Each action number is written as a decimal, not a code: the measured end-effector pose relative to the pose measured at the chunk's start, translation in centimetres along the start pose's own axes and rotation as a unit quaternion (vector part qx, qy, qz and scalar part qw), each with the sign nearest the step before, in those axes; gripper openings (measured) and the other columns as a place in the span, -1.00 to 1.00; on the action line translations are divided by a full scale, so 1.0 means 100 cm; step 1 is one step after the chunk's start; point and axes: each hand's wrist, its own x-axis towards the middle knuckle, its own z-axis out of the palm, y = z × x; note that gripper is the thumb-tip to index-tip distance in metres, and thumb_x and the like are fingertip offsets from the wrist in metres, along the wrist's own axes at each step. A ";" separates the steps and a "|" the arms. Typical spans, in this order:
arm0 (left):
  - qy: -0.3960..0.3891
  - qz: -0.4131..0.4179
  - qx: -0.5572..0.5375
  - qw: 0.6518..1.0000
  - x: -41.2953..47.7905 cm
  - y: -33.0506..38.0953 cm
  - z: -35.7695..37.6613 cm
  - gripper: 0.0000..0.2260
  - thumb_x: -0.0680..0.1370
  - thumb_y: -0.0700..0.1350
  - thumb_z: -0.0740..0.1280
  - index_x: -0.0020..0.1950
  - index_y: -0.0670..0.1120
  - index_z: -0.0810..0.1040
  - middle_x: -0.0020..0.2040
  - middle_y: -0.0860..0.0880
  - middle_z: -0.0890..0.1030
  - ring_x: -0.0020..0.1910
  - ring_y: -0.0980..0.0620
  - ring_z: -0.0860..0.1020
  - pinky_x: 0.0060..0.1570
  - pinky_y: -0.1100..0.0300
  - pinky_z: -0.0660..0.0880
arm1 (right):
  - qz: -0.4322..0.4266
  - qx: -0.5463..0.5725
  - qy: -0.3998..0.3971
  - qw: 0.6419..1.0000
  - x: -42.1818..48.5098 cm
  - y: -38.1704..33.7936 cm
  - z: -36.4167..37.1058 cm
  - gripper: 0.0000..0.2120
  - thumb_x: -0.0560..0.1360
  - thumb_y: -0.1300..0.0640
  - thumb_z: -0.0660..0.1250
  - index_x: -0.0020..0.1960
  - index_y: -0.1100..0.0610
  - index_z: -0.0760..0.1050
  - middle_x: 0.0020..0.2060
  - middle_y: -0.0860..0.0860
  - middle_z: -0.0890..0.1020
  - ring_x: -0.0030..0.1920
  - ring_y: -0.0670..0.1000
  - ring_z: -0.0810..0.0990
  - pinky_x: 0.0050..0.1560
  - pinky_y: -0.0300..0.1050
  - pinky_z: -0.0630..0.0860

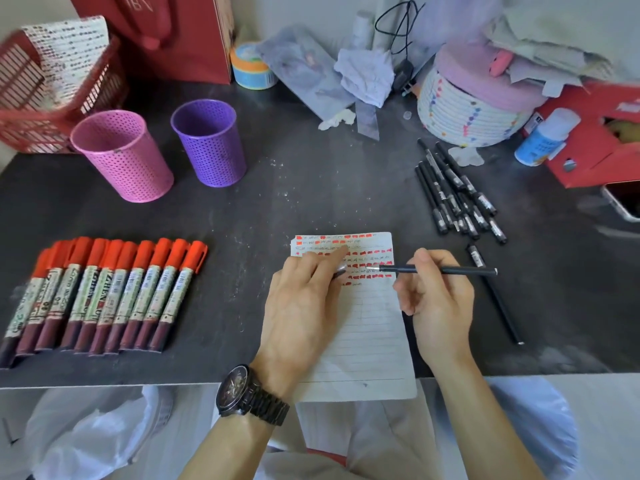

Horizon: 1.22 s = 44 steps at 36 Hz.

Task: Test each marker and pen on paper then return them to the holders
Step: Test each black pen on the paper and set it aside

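A lined paper (370, 337) with red swatches and scribbles on its upper part lies at the table's front edge. My right hand (440, 303) grips an uncapped black pen (450, 270), its tip just over the paper's marked rows. My left hand (301, 306) rests on the paper with the index finger stretched out; a small dark pen cap (340, 273) pokes out from its curled fingers. Several red-capped markers (104, 292) lie in a row at the left. Several black pens (453, 192) are piled at the right. The pink holder (121, 157) and the purple holder (207, 143) stand behind.
Another black pen (498, 303) lies right of my right hand. A red basket (52, 109) and red bag (173, 36) are at the back left. At the back right stand a white woven basket (467, 116), a white bottle (543, 140), a red box (602, 147) and a phone (623, 199).
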 end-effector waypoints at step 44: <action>0.026 0.007 -0.065 0.997 -0.006 0.006 -0.008 -0.87 0.56 -0.03 0.46 0.08 0.08 0.60 0.04 0.17 0.63 0.07 0.10 0.57 -0.03 0.03 0.60 | -0.011 -0.056 -0.042 0.997 -0.003 -0.002 0.001 -0.83 0.52 0.09 0.26 -0.24 0.00 0.52 -0.43 0.13 0.61 -0.49 -0.03 0.44 -0.48 -0.25 0.33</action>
